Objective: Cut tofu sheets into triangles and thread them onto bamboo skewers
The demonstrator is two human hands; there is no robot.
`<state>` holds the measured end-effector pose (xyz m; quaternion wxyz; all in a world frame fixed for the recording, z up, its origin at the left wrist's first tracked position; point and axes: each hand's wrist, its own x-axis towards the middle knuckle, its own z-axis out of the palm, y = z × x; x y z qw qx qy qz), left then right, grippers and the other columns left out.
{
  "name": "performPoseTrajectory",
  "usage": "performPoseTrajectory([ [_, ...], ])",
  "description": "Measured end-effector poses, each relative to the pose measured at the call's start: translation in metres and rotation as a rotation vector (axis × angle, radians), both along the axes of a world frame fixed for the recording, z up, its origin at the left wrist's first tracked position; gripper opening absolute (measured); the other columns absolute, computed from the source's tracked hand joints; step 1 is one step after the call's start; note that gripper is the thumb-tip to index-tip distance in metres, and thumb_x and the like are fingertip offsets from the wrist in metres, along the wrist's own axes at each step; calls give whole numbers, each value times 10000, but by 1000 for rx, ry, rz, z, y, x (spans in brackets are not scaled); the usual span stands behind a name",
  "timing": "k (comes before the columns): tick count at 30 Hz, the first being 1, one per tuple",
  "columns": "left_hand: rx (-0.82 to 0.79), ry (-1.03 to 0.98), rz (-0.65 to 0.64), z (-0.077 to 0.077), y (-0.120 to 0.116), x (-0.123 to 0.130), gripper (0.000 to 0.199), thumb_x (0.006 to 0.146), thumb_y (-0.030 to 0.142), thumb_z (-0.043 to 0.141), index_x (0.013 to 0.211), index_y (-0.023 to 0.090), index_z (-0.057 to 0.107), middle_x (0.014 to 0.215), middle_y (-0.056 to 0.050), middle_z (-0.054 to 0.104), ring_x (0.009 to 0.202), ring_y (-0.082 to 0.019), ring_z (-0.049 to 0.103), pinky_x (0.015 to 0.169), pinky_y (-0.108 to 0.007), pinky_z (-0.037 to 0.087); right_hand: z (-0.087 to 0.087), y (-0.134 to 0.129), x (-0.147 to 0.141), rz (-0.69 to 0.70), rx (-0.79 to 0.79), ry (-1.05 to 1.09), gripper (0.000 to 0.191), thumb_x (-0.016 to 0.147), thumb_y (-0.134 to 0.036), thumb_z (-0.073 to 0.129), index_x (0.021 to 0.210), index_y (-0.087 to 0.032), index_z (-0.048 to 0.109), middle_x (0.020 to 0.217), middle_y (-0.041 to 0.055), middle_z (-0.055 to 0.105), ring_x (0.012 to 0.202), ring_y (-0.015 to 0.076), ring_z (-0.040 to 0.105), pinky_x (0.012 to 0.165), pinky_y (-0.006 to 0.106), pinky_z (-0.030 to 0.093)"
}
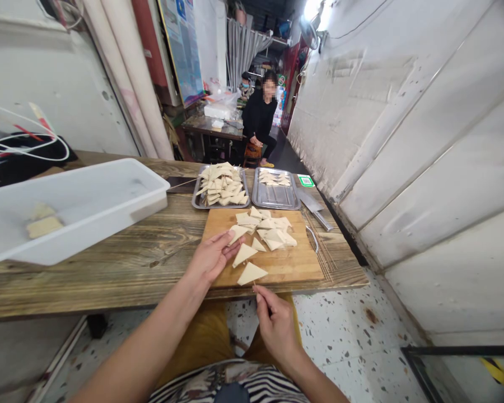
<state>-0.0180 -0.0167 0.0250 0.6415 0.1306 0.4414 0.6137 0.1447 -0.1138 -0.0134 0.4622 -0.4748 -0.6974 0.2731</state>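
Note:
My right hand (277,319) pinches the lower end of a thin wooden skewer (255,284) at the near edge of the cutting board (222,277). Pale triangular tofu slices, a near one (252,273) and another above it (244,254), appear to be threaded on that skewer. At the board's left side, my left hand (212,254) has its fingers closed on a further tofu slice (237,234) by the skewer's far end; whether the skewer pierces it, I cannot tell. A loose pile of tofu triangles (273,229) lies on the board just beyond.
Behind the board stand a metal tray heaped with skewered slices (222,187) and a second metal tray (277,196) with fewer. A cleaver (315,208) and bare skewers (325,252) lie right. A white plastic tub (88,193) stands left. A person (260,117) sits beyond the table.

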Motion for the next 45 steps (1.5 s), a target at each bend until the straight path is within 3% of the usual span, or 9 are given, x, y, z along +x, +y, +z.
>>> performPoseTrajectory([
  [10,-8,-13,4,2,3,-1,77,779,131,583,832,94,624,776,-113,702,696,-173,681,622,-250,562,-4,5,2,44,24,18,280,879,-192,459,1061,-185,672,969,78,712,854,191,681,768,289,550],
  [26,-7,6,42,-2,3,1,81,778,79,552,790,79,632,745,-103,694,670,-168,672,597,-253,556,-4,5,-2,47,8,22,280,870,-179,456,1035,-144,679,959,98,712,871,188,679,785,268,541],
  [38,-26,19,35,-5,4,6,117,788,59,533,841,57,637,736,-106,701,636,-150,665,616,-233,552,-16,12,-9,16,64,-20,274,878,-153,435,1041,-130,653,951,100,710,840,175,679,758,248,526],
  [41,43,-14,25,-3,3,5,135,825,129,516,873,80,632,792,-101,704,704,-163,673,660,-269,558,-17,16,-8,-1,84,-23,270,878,-152,432,1038,-131,648,945,101,710,839,176,678,753,248,523],
  [45,100,-68,-92,-4,-5,7,207,828,259,541,975,133,617,926,-103,694,812,-196,667,708,-353,560,-14,20,-8,-35,95,-17,261,874,-153,428,1016,-143,647,913,90,715,799,174,680,715,250,526],
])
